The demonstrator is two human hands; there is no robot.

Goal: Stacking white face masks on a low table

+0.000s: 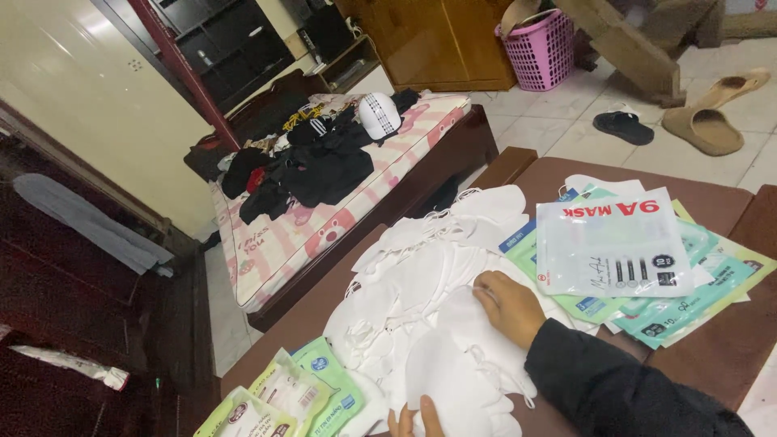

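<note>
The right hand (508, 307) lies curled, fingers pressing the pile of white masks (429, 291) on the counter (728, 356); the left hand (414, 421) shows only fingertips touching the near masks, so its grip cannot be told.

Pale floor tiles (558, 129) run past a low bed (324, 218) strewn with dark clothes (316, 166), a pink laundry basket (538, 48) and a wooden cabinet (437, 40) beyond.
</note>
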